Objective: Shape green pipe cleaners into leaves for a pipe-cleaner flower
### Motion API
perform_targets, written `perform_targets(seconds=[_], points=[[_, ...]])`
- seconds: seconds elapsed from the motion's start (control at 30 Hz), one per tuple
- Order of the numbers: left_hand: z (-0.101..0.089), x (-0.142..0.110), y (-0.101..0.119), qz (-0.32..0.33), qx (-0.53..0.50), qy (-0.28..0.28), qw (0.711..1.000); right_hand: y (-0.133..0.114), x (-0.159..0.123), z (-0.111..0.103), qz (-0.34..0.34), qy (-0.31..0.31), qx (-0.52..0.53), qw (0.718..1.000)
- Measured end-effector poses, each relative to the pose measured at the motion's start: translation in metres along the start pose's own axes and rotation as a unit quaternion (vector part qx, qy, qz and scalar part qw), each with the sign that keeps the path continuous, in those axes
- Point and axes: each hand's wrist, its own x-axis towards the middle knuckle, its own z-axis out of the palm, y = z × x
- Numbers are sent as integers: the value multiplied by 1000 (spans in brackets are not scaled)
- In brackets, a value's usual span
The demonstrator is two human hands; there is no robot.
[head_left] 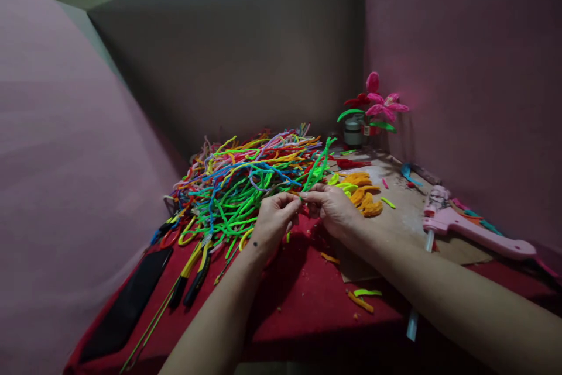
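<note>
My left hand (273, 219) and my right hand (334, 207) meet over the red cloth, fingers pinched together on a bright green pipe cleaner (317, 169) that rises up and away from them. Just behind the hands lies a big tangled heap of pipe cleaners (239, 179) in many colours. To the right of my right hand sit several short orange and yellow pipe-cleaner pieces (362, 191) on a brown cardboard sheet (408, 217).
Yellow-handled pliers (193, 269) and a black phone (127, 305) lie at the left front. A pink glue gun (465, 226) rests at the right. A pink pipe-cleaner flower (380, 103) in a small jar stands in the back corner. Pink and grey panels wall the table.
</note>
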Motion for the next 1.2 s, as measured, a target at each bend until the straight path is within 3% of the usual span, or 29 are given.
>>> perform_targets(seconds=[0.2,0.4,0.47,0.63,0.8,1.03,1.2], points=[[6,-2,0,54,72,37,995,2,1,-1,1,0,-23,1000],[0,0,-2,-49,-112,-71,990,3,3,-3,11,-21,-31,999],[-2,0,-2,-58,-136,-80,986,2,3,-2,14,-21,-28,999],[1,-3,2,1,-9,-44,999,-4,-1,0,-6,10,-49,999],[6,-2,-4,43,119,-2,992,-3,-2,2,-6,17,-57,998],[5,1,-9,41,137,-4,990,-3,-1,1,-13,20,-56,998],[4,1,-12,154,286,36,945,-4,-1,1,-8,29,-34,999]])
